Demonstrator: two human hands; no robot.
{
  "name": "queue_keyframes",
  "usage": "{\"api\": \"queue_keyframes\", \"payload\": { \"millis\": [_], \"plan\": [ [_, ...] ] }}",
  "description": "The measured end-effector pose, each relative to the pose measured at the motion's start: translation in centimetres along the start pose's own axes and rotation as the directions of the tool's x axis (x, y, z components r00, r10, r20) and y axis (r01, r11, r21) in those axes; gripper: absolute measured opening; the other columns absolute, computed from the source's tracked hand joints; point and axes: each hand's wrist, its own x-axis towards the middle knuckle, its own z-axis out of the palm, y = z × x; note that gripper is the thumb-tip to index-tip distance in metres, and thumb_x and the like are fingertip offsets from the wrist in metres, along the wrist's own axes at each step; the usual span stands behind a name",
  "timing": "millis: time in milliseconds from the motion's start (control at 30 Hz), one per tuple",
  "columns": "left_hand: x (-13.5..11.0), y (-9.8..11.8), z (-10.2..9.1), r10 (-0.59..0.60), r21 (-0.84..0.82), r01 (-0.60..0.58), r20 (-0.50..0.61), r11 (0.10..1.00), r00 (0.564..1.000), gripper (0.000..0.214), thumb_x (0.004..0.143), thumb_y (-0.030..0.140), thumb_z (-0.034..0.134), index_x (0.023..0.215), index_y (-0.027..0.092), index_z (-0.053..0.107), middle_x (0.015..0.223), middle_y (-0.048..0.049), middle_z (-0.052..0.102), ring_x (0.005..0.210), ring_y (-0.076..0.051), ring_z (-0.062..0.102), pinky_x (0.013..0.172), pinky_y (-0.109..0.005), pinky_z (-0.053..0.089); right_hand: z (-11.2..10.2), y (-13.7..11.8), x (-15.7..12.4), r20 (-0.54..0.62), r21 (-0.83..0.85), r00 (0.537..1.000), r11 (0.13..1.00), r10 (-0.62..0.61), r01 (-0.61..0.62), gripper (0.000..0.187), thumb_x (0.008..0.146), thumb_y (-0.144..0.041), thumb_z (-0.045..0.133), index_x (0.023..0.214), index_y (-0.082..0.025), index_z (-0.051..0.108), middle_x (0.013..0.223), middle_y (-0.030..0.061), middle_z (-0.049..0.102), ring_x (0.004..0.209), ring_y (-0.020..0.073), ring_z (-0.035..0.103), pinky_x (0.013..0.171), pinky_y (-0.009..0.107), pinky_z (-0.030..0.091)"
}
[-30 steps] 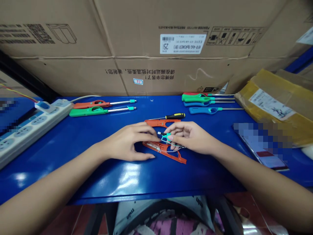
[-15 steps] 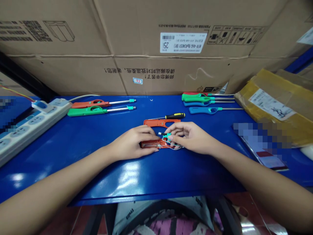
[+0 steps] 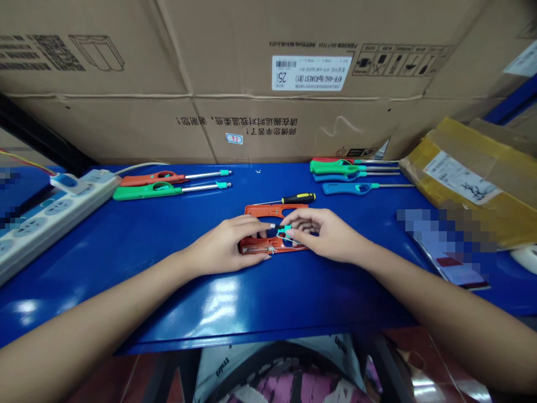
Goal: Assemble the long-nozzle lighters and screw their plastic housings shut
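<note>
An orange lighter casing half (image 3: 259,243), its hollow side up, lies on the blue table with a clear tube-like part inside. My left hand (image 3: 222,243) grips its left end between thumb and fingers, and the index finger reaches to the white tip of a small black part. That part is joined to a green trigger piece (image 3: 286,229), which my right hand (image 3: 329,235) pinches just above the casing. A thin pale wire loops beneath the fingers. Behind both hands sits the other orange casing half (image 3: 264,210), partly covered by my right fingers.
A black-and-yellow screwdriver (image 3: 298,198) lies behind the casing. Orange and green lighters (image 3: 146,191) rest at left beside a power strip (image 3: 54,210). Several more lighters (image 3: 346,189) lie at back right, near a yellow-taped package (image 3: 457,168). A large cardboard box (image 3: 235,67) stands behind.
My left index finger has stretched right to the white tip of the black part. The green trigger piece has shifted slightly, and my right hand still pinches it.
</note>
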Motion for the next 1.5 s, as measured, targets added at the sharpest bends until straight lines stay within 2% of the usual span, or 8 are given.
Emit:
{"api": "queue_keyframes", "payload": {
  "millis": [233,400,567,733,833,967,1200,1500],
  "plan": [
    [0.08,0.14,-0.07,-0.042,-0.072,0.043,0.013,0.997,0.999,0.058,0.087,0.031,0.074,0.139,0.02,0.052,0.104,-0.0043,0.072,0.091,-0.017,0.07,0.083,-0.029,0.057,-0.1,0.3,0.0,0.008,-0.087,0.998,0.994,-0.062,0.062,0.016,0.089,-0.026,0.064,0.102,-0.019,0.069,0.084,0.0027,0.07,0.073,0.0142,0.063,0.069,0.029,0.054],
    [0.01,0.18,0.0,-0.071,-0.088,0.072,0.016,0.993,0.997,0.039,0.085,0.032,0.076,0.117,0.018,0.059,0.107,-0.0044,0.072,0.093,-0.017,0.07,0.083,-0.026,0.056,-0.06,0.27,-0.06,0.01,-0.114,0.996,0.99,-0.083,0.084,0.015,0.089,-0.025,0.062,0.1,-0.019,0.07,0.086,0.0033,0.071,0.075,0.0147,0.064,0.071,0.029,0.054],
    [0.07,0.06,-0.02,-0.092,-0.062,0.091,-0.009,0.994,0.996,0.033,0.084,0.035,0.078,0.108,0.017,0.063,0.096,-0.003,0.072,0.08,-0.015,0.068,0.073,-0.026,0.055,-0.15,0.07,-0.12,0.007,-0.129,0.995,0.987,-0.098,0.098,0.013,0.088,-0.024,0.063,0.099,-0.019,0.07,0.088,0.0035,0.072,0.076,0.0153,0.065,0.073,0.03,0.054],
    [0.26,0.02,-0.05,0.043,-0.092,-0.039,0.035,0.995,0.998,0.029,0.092,0.028,0.069,0.12,0.018,0.066,0.116,-0.009,0.07,0.107,-0.02,0.067,0.095,-0.032,0.054,-0.45,-0.11,-0.02,-0.021,-0.111,0.997,0.991,-0.081,0.078,0.015,0.088,-0.022,0.063,0.101,-0.018,0.068,0.09,0.0039,0.071,0.08,0.0158,0.065,0.076,0.03,0.053],
    [0.29,-0.01,0.04,0.094,-0.082,-0.088,0.073,0.993,0.993,0.029,0.096,0.023,0.063,0.125,0.02,0.067,0.122,-0.0101,0.067,0.115,-0.021,0.064,0.101,-0.034,0.051,-0.46,-0.13,0.05,-0.017,-0.097,0.998,0.993,-0.068,0.066,0.015,0.088,-0.021,0.063,0.101,-0.017,0.068,0.089,0.0038,0.071,0.08,0.0157,0.065,0.076,0.03,0.053],
    [0.26,0.03,0.1,0.117,-0.067,-0.11,0.106,0.992,0.988,0.026,0.097,0.02,0.06,0.12,0.023,0.071,0.126,-0.0092,0.065,0.116,-0.021,0.062,0.1,-0.035,0.05,-0.31,0.08,0.21,-0.022,-0.107,0.996,0.991,-0.087,0.084,0.014,0.088,-0.022,0.062,0.1,-0.016,0.069,0.089,0.0043,0.071,0.078,0.0156,0.064,0.075,0.03,0.052],
    [0.18,0.3,0.15,0.085,-0.047,-0.08,0.113,0.996,0.99,0.026,0.097,0.02,0.059,0.12,0.022,0.071,0.13,-0.0106,0.062,0.122,-0.023,0.059,0.103,-0.038,0.049,-0.24,0.38,0.29,-0.018,-0.099,0.996,0.991,-0.091,0.088,0.016,0.089,-0.022,0.061,0.102,-0.016,0.069,0.09,0.005,0.072,0.08,0.0159,0.065,0.076,0.031,0.053],
    [0.28,0.79,-0.37,0.133,0.095,-0.146,0.125,0.985,0.983,0.027,0.098,0.021,0.056,0.12,0.023,0.073,0.127,-0.0104,0.064,0.112,-0.024,0.064,0.092,-0.038,0.054,0.01,0.35,0.15,-0.029,-0.181,0.991,0.976,-0.129,0.121,0.015,0.088,-0.019,0.06,0.099,-0.017,0.07,0.092,0.0046,0.074,0.081,0.016,0.068,0.077,0.029,0.053]
  ]
}}
